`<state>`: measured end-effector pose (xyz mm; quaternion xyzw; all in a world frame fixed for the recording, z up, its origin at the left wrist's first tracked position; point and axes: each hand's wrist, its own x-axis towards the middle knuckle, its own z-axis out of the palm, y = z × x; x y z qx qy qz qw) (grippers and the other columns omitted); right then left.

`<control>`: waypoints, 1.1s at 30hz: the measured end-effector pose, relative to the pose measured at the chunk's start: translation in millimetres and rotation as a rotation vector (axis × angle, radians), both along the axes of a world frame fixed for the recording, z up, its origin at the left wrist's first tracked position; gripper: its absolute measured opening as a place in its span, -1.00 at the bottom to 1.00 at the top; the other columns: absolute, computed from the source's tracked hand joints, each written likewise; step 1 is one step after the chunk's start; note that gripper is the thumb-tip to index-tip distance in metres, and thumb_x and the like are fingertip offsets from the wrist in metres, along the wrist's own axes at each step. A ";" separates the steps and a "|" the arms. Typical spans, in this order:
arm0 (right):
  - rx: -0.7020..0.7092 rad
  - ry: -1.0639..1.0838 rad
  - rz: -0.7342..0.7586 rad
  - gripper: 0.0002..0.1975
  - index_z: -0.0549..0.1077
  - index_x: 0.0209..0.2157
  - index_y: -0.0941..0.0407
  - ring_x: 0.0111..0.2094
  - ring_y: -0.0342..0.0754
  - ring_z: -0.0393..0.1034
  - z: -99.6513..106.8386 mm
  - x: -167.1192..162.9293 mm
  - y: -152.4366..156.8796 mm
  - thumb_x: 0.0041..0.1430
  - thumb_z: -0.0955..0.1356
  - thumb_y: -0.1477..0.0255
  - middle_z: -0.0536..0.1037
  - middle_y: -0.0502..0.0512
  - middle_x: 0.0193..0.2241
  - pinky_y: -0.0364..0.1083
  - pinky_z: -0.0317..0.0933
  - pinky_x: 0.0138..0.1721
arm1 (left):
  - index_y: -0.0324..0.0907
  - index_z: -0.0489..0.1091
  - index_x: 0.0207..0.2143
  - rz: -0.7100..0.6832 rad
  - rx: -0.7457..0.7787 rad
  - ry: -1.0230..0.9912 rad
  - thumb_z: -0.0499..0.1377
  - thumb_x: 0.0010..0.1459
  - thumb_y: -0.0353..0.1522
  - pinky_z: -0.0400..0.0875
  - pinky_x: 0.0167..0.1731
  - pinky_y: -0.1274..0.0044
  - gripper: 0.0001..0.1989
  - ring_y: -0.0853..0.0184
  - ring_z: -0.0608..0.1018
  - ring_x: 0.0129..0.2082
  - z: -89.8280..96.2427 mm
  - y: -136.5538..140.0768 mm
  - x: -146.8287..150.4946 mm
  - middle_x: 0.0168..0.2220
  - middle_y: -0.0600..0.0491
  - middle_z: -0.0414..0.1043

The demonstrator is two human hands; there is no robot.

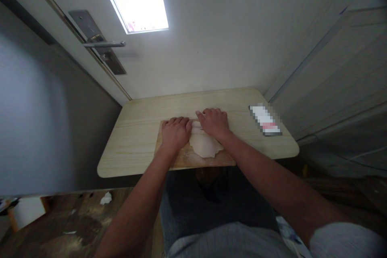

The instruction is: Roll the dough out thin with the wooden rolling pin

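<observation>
From my remote seat I see the left hand (176,134) and right hand (216,123) over the far part of a flat, pale cream sheet of dough (204,146), on a brown rectangular wooden board (178,160) atop the pale wood-grain bench (130,137). Both hands' fingers curl downward, close together; I can't tell whether they clamp anything hidden beneath.

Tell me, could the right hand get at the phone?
Probably yes: nothing visible stands between the right hand and the phone, which lies on the same table.
</observation>
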<state>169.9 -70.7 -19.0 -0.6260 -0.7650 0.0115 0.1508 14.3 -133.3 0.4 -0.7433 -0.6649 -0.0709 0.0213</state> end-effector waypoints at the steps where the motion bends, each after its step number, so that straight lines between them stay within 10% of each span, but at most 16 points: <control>1: -0.008 0.000 0.006 -0.42 0.52 -0.10 0.16 -0.05 0.16 0.37 0.5 0.4 -0.5 0.41 0.09 0.04 0.58 0.29 -0.13 0.08 0.08 -0.05 | -0.04 0.43 0.04 0.000 -0.003 0.004 -0.20 0.41 -0.15 0.17 0.03 0.27 -0.53 0.11 0.44 0.06 -0.4 -0.3 0.1 0.06 -0.03 0.51; 33: -0.036 -0.057 0.049 -0.18 0.61 -0.21 0.18 -0.25 0.15 0.51 3.7 -2.5 22.6 0.37 -0.07 -0.05 0.63 0.35 -0.29 0.03 0.22 -0.22 | -0.14 0.46 -0.13 0.114 -0.055 0.070 -0.22 0.39 -0.18 0.29 -0.06 0.23 -0.52 0.05 0.44 0.01 -5.5 34.6 1.9 -0.04 -0.14 0.51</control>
